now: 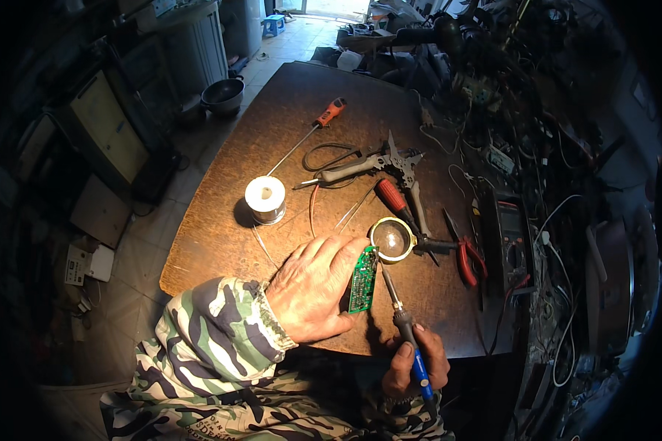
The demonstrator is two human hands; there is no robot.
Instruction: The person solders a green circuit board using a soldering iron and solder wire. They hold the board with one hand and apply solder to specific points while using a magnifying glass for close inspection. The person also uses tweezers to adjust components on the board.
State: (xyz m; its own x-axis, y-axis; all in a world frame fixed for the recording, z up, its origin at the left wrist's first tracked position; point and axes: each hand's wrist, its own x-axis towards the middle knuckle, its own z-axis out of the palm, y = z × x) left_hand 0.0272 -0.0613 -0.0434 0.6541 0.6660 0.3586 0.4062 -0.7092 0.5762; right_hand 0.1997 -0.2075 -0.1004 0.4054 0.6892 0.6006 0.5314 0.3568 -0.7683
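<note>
My left hand (318, 287) grips a green circuit board (362, 283) by its edge and holds it tilted up over the wooden table (221, 198). In my right hand (418, 361) is a soldering iron (404, 323) with a blue handle, its fingers wrapped round the grip. The iron's metal tip points up to the right edge of the board; whether it touches is too small to tell. Just beyond the board lies a round yellow-rimmed container (392, 239), perhaps a tin. A solder spool (265, 199) stands to the left, past my left hand.
Farther back are an orange-handled screwdriver (331, 112), wire strippers (399, 163) and a red-handled screwdriver (392, 197). Red-handled pliers (469, 261) and a multimeter (513, 235) lie at the right. Tangled cables crowd the right side; a dark pan (223, 95) sits on the floor beyond the table's left edge.
</note>
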